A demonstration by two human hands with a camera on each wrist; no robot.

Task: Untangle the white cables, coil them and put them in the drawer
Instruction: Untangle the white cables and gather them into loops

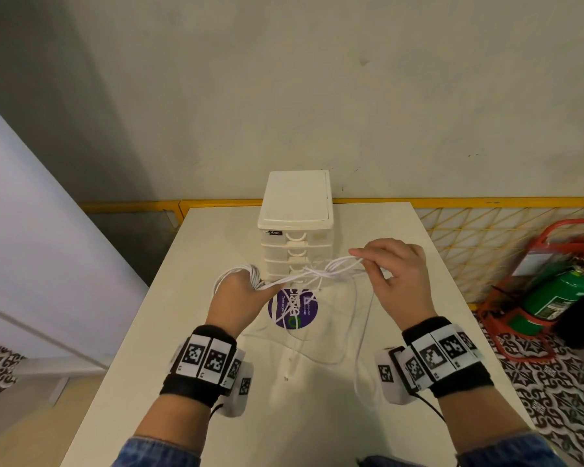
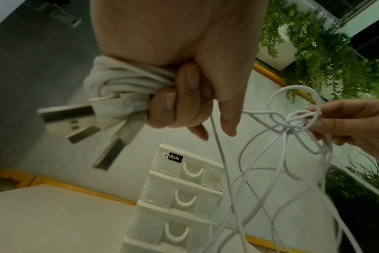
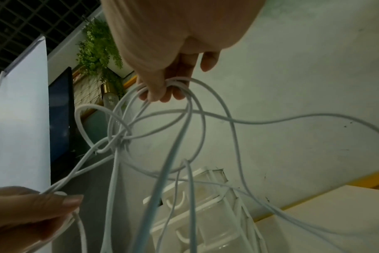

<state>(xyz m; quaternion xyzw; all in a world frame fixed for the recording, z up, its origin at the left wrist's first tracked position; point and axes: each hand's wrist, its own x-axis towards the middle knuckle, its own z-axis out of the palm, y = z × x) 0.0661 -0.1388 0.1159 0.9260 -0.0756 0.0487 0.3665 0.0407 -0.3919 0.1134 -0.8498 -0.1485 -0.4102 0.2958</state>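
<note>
My left hand [image 1: 240, 294] grips a coiled bundle of white cable [image 1: 236, 273] above the table, left of the drawer unit. In the left wrist view the fingers [image 2: 180, 95] curl round the coil [image 2: 123, 82], and three USB plugs [image 2: 74, 119] stick out of it. Thin white strands run from that hand to a tangled knot [image 1: 312, 273] in front of the drawers. My right hand [image 1: 390, 264] pinches loops of the tangle [image 3: 175, 85] between thumb and fingers. The knot [image 3: 119, 140] hangs between the hands. More loose cable [image 1: 348, 335] trails onto the table.
A small white drawer unit [image 1: 295, 230] with several shut drawers stands at the back of the white table [image 1: 149, 365]. A round purple sticker [image 1: 292, 310] lies in front of it. A green fire extinguisher [image 1: 553, 298] on a red stand is on the floor, right.
</note>
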